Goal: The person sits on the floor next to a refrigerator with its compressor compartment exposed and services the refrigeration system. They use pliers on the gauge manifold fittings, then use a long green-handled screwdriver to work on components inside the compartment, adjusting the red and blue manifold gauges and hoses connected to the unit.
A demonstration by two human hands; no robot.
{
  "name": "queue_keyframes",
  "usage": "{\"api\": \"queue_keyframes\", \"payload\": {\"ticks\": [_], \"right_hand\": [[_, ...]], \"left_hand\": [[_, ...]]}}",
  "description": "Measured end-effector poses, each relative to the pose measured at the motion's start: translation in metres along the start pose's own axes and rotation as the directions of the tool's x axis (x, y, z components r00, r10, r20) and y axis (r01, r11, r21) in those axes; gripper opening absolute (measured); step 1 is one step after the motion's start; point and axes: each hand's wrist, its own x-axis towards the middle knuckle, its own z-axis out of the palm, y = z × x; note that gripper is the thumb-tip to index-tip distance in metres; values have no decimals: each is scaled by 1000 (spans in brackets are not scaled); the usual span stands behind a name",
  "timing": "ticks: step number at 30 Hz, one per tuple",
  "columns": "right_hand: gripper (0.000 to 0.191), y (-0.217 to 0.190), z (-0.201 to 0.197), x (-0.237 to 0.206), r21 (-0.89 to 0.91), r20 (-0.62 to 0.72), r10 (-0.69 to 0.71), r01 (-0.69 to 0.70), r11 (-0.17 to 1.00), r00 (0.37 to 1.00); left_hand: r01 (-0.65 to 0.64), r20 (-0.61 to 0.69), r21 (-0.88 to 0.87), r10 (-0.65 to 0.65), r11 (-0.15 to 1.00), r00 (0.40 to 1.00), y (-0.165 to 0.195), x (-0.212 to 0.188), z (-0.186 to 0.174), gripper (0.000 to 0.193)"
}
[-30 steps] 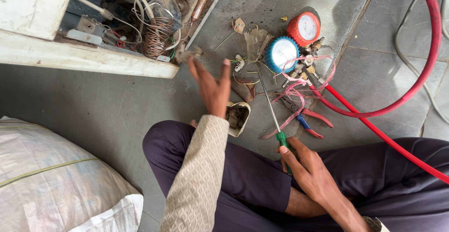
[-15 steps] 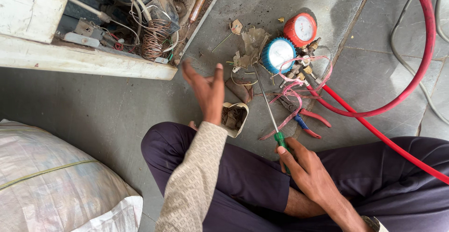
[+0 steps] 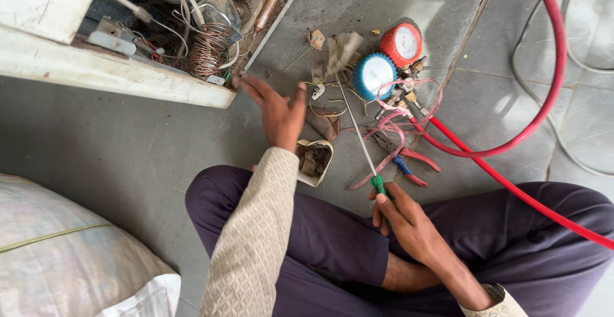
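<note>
I sit cross-legged on a grey floor. My left hand (image 3: 276, 114) is stretched forward with fingers spread, empty, close to the corner of an opened white appliance casing (image 3: 109, 74) that shows a copper coil (image 3: 208, 50) and wires. My right hand (image 3: 403, 218) grips the green handle of a long screwdriver (image 3: 358, 135), whose thin shaft points away toward two round gauges, one blue (image 3: 374, 75) and one red (image 3: 401, 45). A small white cup of scraps (image 3: 313, 162) stands between my hands.
A red hose (image 3: 511, 183) runs from the gauges across my right leg and loops to the upper right. Red-handled pliers (image 3: 409, 162), pink strings and bits of debris lie by the gauges. A large white sack (image 3: 70, 259) lies at lower left.
My left hand has slid a little left toward the casing corner, still spread. My right hand keeps hold of the screwdriver in the same spot.
</note>
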Motion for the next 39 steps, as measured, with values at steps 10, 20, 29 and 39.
{"api": "queue_keyframes", "payload": {"ticks": [10,20,29,39], "right_hand": [[28,36,39,-36,10,-103,-18,20,1000,995],[28,34,47,-45,-129,-307,-205,173,976,929],[34,44,42,-41,-77,-425,-370,374,924,826],[35,41,37,-37,10,-496,-322,376,927,806]], "left_hand": [[-50,366,173,-17,984,930,6,-19,-27,128],[-387,289,155,333,909,898,5,22,-18,139],[-810,625,64,609,583,488,40,66,5,137],[-768,671,261,462,585,580,-12,82,-44,62]]}}
